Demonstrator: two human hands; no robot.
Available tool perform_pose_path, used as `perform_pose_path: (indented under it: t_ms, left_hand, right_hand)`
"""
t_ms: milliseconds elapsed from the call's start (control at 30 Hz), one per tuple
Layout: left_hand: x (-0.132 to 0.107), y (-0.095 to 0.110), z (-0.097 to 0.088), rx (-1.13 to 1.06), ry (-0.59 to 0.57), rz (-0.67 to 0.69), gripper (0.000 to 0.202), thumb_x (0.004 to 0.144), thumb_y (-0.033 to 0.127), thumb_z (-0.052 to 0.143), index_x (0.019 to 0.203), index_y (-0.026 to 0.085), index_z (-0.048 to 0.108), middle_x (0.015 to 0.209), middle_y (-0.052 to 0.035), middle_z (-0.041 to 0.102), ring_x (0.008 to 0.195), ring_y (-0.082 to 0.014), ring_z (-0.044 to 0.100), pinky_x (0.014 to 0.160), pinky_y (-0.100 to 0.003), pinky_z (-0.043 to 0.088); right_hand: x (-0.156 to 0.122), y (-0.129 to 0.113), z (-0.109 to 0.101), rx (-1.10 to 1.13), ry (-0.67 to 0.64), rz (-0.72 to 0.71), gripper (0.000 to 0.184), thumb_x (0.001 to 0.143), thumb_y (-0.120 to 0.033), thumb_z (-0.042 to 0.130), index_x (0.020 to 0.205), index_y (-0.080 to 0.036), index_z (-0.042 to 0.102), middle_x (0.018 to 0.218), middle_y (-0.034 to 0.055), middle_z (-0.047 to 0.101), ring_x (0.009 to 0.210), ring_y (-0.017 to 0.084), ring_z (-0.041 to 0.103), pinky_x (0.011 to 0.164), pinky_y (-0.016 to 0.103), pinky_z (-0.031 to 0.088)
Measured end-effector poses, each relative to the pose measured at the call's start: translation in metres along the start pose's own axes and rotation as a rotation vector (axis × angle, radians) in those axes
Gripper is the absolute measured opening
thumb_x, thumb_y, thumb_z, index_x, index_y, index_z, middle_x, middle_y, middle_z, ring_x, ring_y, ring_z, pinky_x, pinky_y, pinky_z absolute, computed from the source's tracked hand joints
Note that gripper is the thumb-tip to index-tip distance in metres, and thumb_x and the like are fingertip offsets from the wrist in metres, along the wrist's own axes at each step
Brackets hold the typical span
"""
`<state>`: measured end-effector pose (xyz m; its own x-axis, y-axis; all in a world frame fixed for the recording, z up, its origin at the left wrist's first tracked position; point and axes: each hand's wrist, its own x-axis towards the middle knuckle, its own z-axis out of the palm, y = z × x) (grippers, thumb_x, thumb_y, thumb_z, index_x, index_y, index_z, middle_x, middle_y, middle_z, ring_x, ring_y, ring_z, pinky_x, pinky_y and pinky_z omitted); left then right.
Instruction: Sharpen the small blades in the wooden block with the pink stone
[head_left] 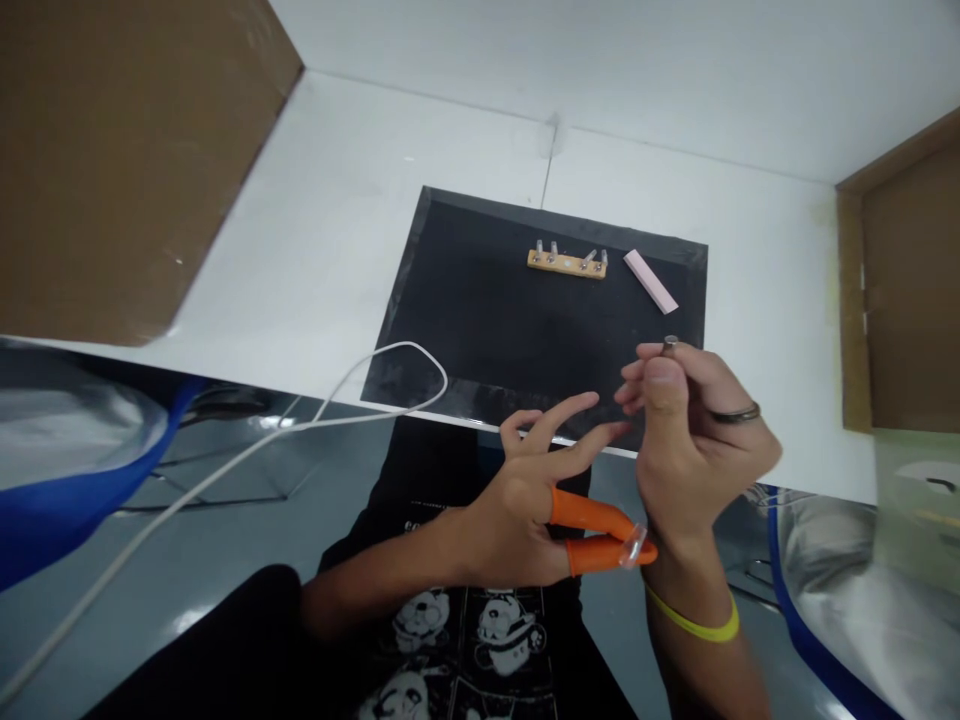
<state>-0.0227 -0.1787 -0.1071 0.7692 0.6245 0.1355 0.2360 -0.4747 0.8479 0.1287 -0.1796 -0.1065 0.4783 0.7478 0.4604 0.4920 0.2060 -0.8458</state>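
A black mat [510,320] lay on a white table [315,230], its near side along the table's front edge. The person's left hand [517,515] was in front of the mat's near edge, with thumb and forefinger in orange finger covers [592,513]. Those two fingers were pinched together on a short clear tube [634,547], while the other fingers were spread toward the mat. The right hand [682,450] was at the mat's near right corner, thumb and forefinger pinching a small metal piece [670,347] whose flat end pointed up; its other fingers were loosely curled. This hand wore a dark ring [736,414], with a yellow band [701,630] around the wrist.

On the far part of the mat, right of its middle, was a wooden strip [559,264] with four clear pegs [553,248] standing along it, two near each end; one of the right-hand pair leaned. Just beside the strip, toward the mat's right edge, a pale pink bar [651,282] lay at a slant, apart from it. A white cable [281,432] looped over the mat's near left corner. Beyond the mat's left and right sides stood brown cardboard panels [127,160].
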Motion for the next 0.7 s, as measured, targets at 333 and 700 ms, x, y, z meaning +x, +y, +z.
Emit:
perform_pose_path:
  t_ms: [333, 700]
  left_hand:
    - [0.002, 0.004, 0.009, -0.095, -0.044, -0.053, 0.019, 0.072, 0.026, 0.089, 0.089, 0.033, 0.081, 0.123, -0.0035, 0.071, 0.143, -0.0359, 0.041, 0.113, -0.056, 0.029]
    - [0.002, 0.000, 0.000, -0.093, -0.101, -0.007, 0.070, 0.062, 0.037, 0.095, 0.127, 0.032, 0.069, 0.149, -0.0145, 0.052, 0.147, -0.0428, 0.035, 0.114, -0.064, 0.033]
  right_hand:
    - [0.000, 0.011, 0.016, 0.018, -0.253, -0.024, 0.011, 0.097, -0.022, 0.059, 0.094, -0.023, 0.070, 0.087, 0.0002, 0.069, 0.073, 0.013, 0.063, 0.062, 0.028, 0.052]
    - [0.007, 0.024, 0.010, -0.100, -0.265, -0.093, 0.013, 0.099, -0.025, 0.056, 0.097, -0.022, 0.069, 0.090, 0.0027, 0.071, 0.083, 0.016, 0.067, 0.068, 0.031, 0.053]
